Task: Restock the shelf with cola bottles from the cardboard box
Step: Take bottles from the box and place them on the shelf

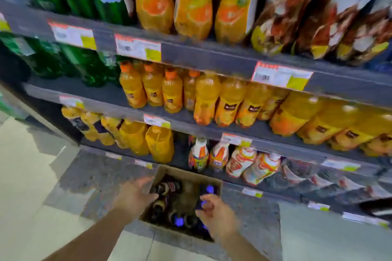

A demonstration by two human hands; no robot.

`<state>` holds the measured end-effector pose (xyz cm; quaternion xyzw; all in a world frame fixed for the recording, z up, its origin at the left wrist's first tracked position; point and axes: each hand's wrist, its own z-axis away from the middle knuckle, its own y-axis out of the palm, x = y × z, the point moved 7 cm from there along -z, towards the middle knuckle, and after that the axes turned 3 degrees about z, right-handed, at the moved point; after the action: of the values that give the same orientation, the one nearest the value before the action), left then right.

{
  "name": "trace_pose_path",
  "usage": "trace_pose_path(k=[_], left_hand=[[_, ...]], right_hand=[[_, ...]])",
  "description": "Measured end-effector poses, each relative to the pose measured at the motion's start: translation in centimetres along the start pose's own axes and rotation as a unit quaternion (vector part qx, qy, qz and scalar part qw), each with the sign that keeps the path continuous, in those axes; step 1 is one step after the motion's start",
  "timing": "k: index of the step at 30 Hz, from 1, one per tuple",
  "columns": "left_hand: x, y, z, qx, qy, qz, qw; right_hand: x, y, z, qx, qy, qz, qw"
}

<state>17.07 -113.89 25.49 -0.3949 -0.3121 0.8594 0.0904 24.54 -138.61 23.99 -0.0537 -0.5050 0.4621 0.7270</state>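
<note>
Down on the floor, right in front of the bottom shelf (275,192), sits the cardboard box (167,170). Dark cola bottles (179,221) stand inside it with their blue caps pointing up, so each bottle is tall, not lying down.

Both hands reach down to the box. The left hand (135,194) is at the left wall of the box, near the top edge. Its fingers look spread and loose, and it seems to hold nothing, though the picture is blurry there. The right hand (214,213) is over the right side of the box. Its fingers curl around the top of one bottle (200,204) with a blue cap. It looks like a pinch on the neck, but the blur makes it hard to be sure.

So the right hand is the nearer one. The bottle is straight below it and stands upright. I think the next move is to lift it straight up, out of the box, then carry it up and forward to the shelf.
</note>
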Motion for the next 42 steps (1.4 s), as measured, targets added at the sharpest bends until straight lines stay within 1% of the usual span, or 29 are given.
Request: trace_pose_path(k=[2,4,6,9,11,14,17,21,23,27,29,31,32,34,36,38,42], left_hand=[[3.2,3.6,-4.2,0.004,0.025,-0.07,0.997],[5.8,6.4,-7.8,-0.022,0.064,-0.103,0.992],[8.3,8.4,-10.7,-0.048,0.078,-0.139,0.986],[11.8,10.3,-13.7,-0.07,0.092,-0.21,0.971],[13.8,11.2,-14.8,-0.077,0.087,-0.256,0.96],[16.0,11.9,-15.6,-0.089,0.072,-0.274,0.955],[16.6,11.9,-16.2,-0.112,0.079,-0.284,0.949],[16.6,12.1,-17.0,-0.122,0.086,-0.27,0.951],[16.8,12.3,-17.1,-0.135,0.092,-0.252,0.954],[16.9,12.5,-17.3,-0.16,0.109,-0.22,0.956],[16.2,12.6,-17.5,-0.162,0.126,-0.21,0.956],[15.0,12.9,-17.4,-0.157,0.153,-0.2,0.955],[14.2,13.0,-17.3,-0.152,0.161,-0.193,0.956],[12.8,12.8,-16.6,-0.132,0.149,-0.157,0.967],[11.6,11.9,-15.4,-0.106,0.128,-0.076,0.983],[9.8,10.3,-13.5,-0.087,0.126,-0.004,0.988],[4.5,5.4,-7.7,-0.095,0.153,0.027,0.983]], right_hand=[[-3.3,4.1,-2.4,0.018,0.005,-0.039,0.999],[-6.0,7.4,-4.8,0.024,0.007,-0.073,0.997],[-7.8,10.1,-7.1,0.037,-0.004,-0.074,0.997],[-9.6,13.4,-9.2,0.071,-0.018,-0.043,0.996],[-10.5,15.2,-9.8,0.085,-0.03,-0.009,0.996],[-11.5,17.1,-10.0,0.088,-0.029,0.043,0.995],[-11.8,18.2,-10.3,0.083,-0.011,0.067,0.994],[-11.9,19.8,-10.7,0.111,0.007,0.114,0.987],[-12.5,20.5,-11.0,0.115,0.036,0.14,0.983],[-13.6,21.5,-12.3,0.122,0.108,0.129,0.978],[-13.5,21.6,-12.6,0.104,0.108,0.135,0.979],[-12.4,21.0,-12.6,0.052,0.081,0.138,0.986],[-11.6,20.4,-12.2,0.022,0.053,0.115,0.992],[-10.0,18.7,-11.4,-0.017,0.018,0.04,0.999],[-8.4,16.5,-10.5,-0.044,0.008,-0.031,0.999],[-6.6,13.6,-9.4,-0.06,0.004,-0.087,0.994],[-2.1,6.7,-6.0,-0.09,-0.039,-0.124,0.987]])
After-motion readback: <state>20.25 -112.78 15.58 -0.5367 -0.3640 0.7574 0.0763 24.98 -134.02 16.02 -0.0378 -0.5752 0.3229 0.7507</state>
